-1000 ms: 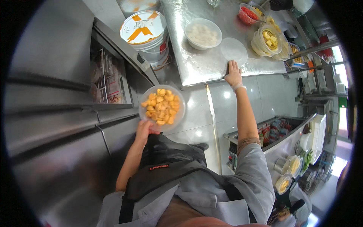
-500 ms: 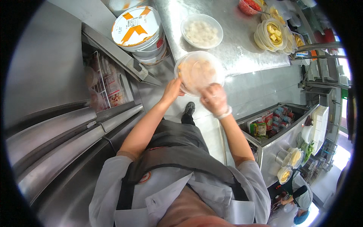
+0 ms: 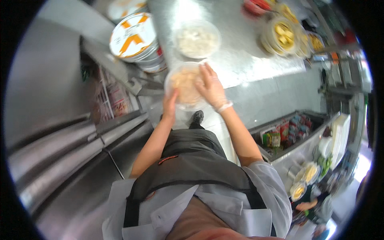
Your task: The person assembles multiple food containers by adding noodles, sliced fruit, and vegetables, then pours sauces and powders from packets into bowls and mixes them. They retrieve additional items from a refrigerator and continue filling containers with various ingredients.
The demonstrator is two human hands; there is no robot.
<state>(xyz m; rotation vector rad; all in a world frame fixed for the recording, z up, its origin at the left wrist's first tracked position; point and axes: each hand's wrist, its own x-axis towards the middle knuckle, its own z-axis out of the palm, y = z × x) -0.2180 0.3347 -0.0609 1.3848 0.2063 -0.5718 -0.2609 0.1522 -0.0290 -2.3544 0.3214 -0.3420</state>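
In front of me, at the near edge of the steel counter, is a round clear plastic container (image 3: 186,86) with pale orange-beige pieces inside. A see-through lid seems to cover it. My left hand (image 3: 170,106) grips its left side, with the fingers partly hidden against the wall. Across the right part of its top lies my right hand (image 3: 210,86), in a thin clear glove, fingers stretched out. Just beyond stands a second round clear container (image 3: 197,39) of whitish chunks, untouched by either hand.
White buckets with orange tape (image 3: 134,36) stand left of the steel counter (image 3: 236,44). An open drawer (image 3: 114,94) is at my left. Tubs of yellow pieces (image 3: 282,36) sit at the counter's right. A bin of packets (image 3: 286,130) and another person (image 3: 314,206) are at right.
The container has shifted left and slightly toward me in view. My right hand has gone from a bent, blurred pose at its near right edge to lying flatter over its top.
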